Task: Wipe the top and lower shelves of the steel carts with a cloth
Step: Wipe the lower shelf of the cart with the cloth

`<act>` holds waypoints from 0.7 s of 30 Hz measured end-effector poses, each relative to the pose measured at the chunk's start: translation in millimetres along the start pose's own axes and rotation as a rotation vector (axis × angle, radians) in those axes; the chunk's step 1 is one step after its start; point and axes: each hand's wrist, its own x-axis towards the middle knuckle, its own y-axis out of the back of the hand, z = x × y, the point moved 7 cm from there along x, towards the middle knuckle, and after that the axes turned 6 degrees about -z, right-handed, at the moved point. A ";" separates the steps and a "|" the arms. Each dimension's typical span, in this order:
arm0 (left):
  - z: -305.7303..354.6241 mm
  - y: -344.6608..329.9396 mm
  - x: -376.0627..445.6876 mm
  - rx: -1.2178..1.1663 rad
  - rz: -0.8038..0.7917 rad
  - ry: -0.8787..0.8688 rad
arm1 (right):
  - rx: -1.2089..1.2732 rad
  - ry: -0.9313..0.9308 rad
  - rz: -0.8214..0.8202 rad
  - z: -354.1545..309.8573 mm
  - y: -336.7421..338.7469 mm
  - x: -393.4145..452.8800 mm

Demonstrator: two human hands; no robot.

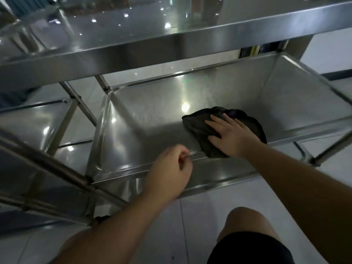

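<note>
Your right hand [227,135] is lying flat, fingers spread, pressing the dark cloth [202,128] onto the lower shelf [152,115] by its near edge; your left hand [169,170] is curling over that edge's rim; no writing is showing

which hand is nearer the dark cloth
Right. The right hand presses flat on the dark cloth; the left hand grips the lower shelf's front rim, apart from it.

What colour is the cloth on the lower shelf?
Dark grey to black, plain; the cloth shows in the head view.
</note>
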 end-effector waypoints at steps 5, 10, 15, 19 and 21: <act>43.1 -17.1 59.9 0.151 0.112 -0.011 | -0.012 -0.172 0.051 24.9 8.3 -1.3; 67.0 -42.3 87.8 0.306 0.149 -0.042 | -0.066 0.079 -0.009 17.2 9.2 -7.7; 44.6 -68.2 86.0 0.379 0.026 0.024 | -0.053 0.092 -0.009 39.9 20.8 -7.6; 35.0 -76.1 89.9 0.428 -0.036 0.070 | -0.067 -0.057 -0.036 131.6 44.4 -21.5; 30.1 -80.6 92.0 0.469 -0.073 0.094 | -0.076 -0.170 -0.072 190.9 57.5 -34.5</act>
